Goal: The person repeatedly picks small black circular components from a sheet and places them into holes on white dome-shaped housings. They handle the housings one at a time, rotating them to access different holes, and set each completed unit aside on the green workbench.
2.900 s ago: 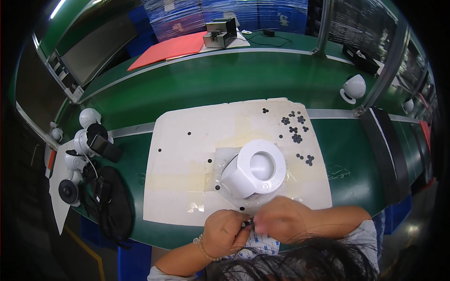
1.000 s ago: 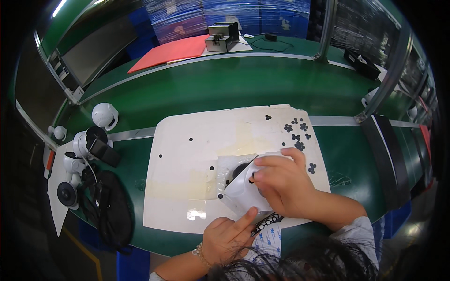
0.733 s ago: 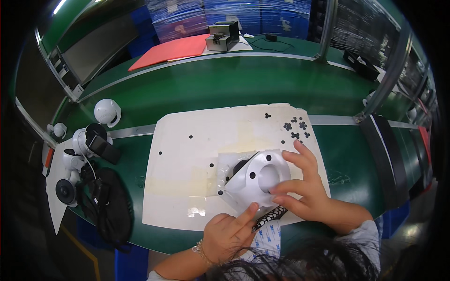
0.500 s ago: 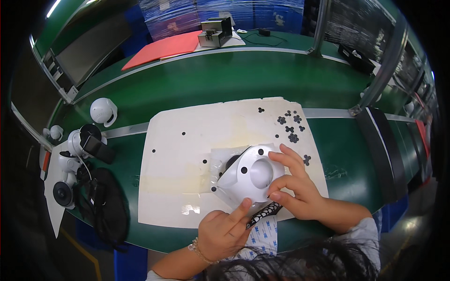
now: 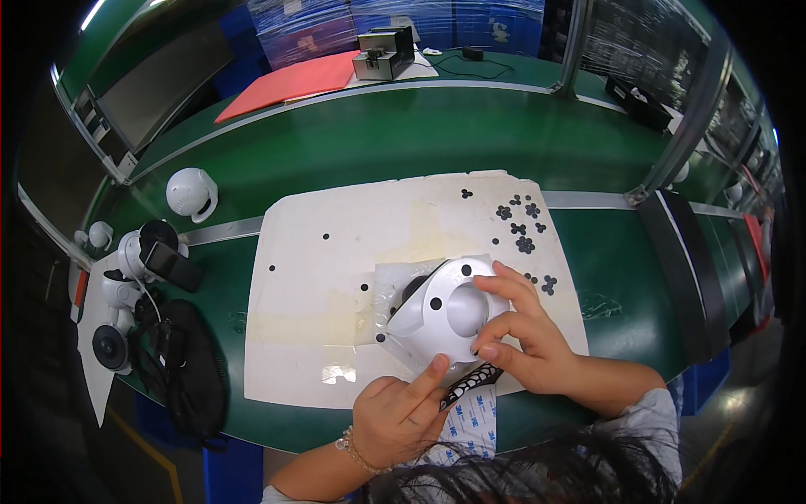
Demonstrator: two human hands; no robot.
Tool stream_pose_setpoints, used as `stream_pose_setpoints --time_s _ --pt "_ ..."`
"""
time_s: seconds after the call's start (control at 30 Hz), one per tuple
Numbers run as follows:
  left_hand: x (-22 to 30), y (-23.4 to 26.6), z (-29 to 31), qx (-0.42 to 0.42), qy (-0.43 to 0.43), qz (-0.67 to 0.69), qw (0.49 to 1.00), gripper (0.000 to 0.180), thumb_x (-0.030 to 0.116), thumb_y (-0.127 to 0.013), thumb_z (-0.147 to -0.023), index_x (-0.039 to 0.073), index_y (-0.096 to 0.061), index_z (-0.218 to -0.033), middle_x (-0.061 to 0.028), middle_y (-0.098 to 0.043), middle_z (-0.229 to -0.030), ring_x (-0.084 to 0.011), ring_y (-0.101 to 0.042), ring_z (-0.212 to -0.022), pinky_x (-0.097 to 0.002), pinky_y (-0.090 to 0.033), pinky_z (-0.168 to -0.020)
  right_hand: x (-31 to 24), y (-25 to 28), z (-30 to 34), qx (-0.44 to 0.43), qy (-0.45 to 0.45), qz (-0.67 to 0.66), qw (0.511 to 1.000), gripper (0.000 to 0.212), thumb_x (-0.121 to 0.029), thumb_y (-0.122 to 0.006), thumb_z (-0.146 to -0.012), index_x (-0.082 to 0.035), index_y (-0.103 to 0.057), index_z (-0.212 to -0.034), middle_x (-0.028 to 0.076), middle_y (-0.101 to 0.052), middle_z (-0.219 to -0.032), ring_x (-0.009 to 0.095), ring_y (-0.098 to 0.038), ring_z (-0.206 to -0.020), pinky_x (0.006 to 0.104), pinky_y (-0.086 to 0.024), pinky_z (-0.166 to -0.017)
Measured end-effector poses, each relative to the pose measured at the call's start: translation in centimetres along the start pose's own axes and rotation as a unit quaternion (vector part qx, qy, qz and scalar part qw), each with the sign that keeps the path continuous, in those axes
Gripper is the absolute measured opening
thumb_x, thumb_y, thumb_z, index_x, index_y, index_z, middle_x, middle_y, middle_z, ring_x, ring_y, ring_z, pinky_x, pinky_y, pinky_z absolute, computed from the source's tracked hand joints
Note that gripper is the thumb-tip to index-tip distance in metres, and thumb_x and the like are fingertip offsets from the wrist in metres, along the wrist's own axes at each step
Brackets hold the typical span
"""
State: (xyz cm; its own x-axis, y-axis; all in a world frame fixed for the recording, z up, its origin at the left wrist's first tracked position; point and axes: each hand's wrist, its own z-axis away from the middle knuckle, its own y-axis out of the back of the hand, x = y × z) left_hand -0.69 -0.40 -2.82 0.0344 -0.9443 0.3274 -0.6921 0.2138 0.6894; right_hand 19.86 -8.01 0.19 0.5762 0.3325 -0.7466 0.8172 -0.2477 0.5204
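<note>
A glossy white plastic housing (image 5: 411, 326) with a round hollow lies tilted on a clear bag (image 5: 386, 273) on the cream board. Black round pads sit on its face, such as the upper pad (image 5: 467, 270) and the middle pad (image 5: 436, 304). My right hand (image 5: 529, 340) is at the housing's right side, thumb and finger pinched at its lower rim on a small dark pad, mostly hidden. My left hand (image 5: 403, 416) points its index fingertip to the housing's lower edge. Its curled fingers hold a black perforated strip (image 5: 470, 385); white backing paper with blue print (image 5: 474, 420) hangs below.
On the cream board (image 5: 311, 294) lie loose black dots and several flower-shaped black clusters (image 5: 525, 244). White camera-like devices (image 5: 134, 256) and a black pouch (image 5: 197, 361) are at left. A white round device (image 5: 191, 193) stands farther back. A long black box (image 5: 684, 273) lies at right.
The view shifts slightly. My right fingers move a little, uncovering a black cluster beside the index finger. My left hand stays almost still at the housing's lower edge.
</note>
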Motion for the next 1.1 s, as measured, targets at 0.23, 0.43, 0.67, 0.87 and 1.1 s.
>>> stream_pose_setpoints --time_s 0.23,0.43,0.67,0.87,1.1 --pt "-0.1 0.0 0.1 0.0 0.0 -0.005 1.0 0.028 0.006 -0.071 -0.054 0.004 -0.06 -0.08 -0.0144 -0.05 -0.123 -0.0186 -0.048 -0.048 -0.0298 -0.038 -0.049 0.1 -0.1 0.1 0.009 0.021 0.031 0.999 0.008 -0.02 -0.06 -0.082 -0.012 -0.063 -0.084 0.012 -0.039 -0.13 0.037 -0.019 -0.128 0.0465 -0.016 -0.102" --pt "0.0 0.0 -0.1 0.004 -0.001 -0.008 1.0 0.027 0.006 -0.072 -0.055 0.005 -0.06 -0.079 -0.0145 -0.05 -0.123 -0.0186 -0.048 -0.048 -0.0295 -0.038 -0.049 1.3 -0.2 1.2 0.059 0.16 0.236 0.957 0.019 -0.025 -0.065 -0.076 -0.019 -0.065 -0.094 0.007 -0.043 -0.127 0.033 -0.026 -0.125 0.0428 -0.022 -0.096" --pt "-0.1 0.1 -0.2 0.013 -0.006 0.004 1.0 0.026 0.007 -0.072 -0.056 0.003 -0.06 -0.078 -0.0153 -0.052 -0.121 -0.0182 -0.048 -0.048 -0.0298 -0.037 -0.048 0.2 0.5 1.8 0.085 0.139 0.23 0.96 0.028 -0.03 -0.068 -0.072 -0.021 -0.065 -0.098 0.004 -0.046 -0.124 0.031 -0.03 -0.121 0.0414 -0.025 -0.092" --pt "-0.2 -0.2 -0.4 0.043 -0.012 -0.015 0.999 0.016 0.009 -0.066 -0.062 0.004 -0.057 -0.074 -0.0107 -0.056 -0.118 -0.0152 -0.048 -0.049 -0.0261 -0.039 -0.049 -1.6 -1.5 0.7 0.031 0.172 0.118 0.978 0.019 -0.023 -0.07 -0.07 -0.018 -0.065 -0.087 0.002 -0.05 -0.121 0.029 -0.031 -0.121 0.0408 -0.026 -0.09" --pt "-0.3 -0.2 -0.5 0.026 -0.016 -0.03 0.999 0.023 0.009 -0.065 -0.06 0.004 -0.057 -0.08 -0.0109 -0.056 -0.117 -0.0163 -0.048 -0.05 -0.0274 -0.039 -0.05 -1.2 -1.5 1.7 0.009 0.222 0.152 0.963 0.014 -0.021 -0.071 -0.068 -0.017 -0.063 -0.08 0.0 -0.05 -0.121 0.026 -0.031 -0.122 0.0407 -0.027 -0.09"
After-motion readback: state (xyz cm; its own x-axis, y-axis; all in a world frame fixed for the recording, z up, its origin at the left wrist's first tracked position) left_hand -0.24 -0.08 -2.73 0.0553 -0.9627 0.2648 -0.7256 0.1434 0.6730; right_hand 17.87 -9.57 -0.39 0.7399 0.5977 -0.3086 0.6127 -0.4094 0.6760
